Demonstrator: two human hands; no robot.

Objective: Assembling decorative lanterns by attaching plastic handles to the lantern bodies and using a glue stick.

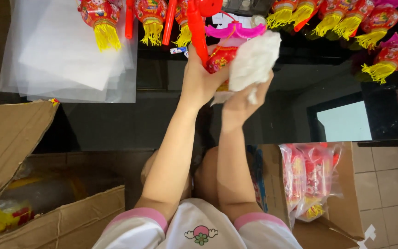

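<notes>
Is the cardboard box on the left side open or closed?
Open. The cardboard box has its flap raised, and yellow and red items show inside.

Toy lantern (219,57): red body with printed pattern, pink winged top, red stick handle slanting up-left. Held up above the dark table, gripped at its side by the left hand (199,80). White cloth (253,60): crumpled, pressed against the lantern's right side, bunched in the right hand (242,99).

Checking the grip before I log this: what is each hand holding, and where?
Left hand clasps the red lantern toy around its body; right hand holds a white cloth bunched against it.
</notes>
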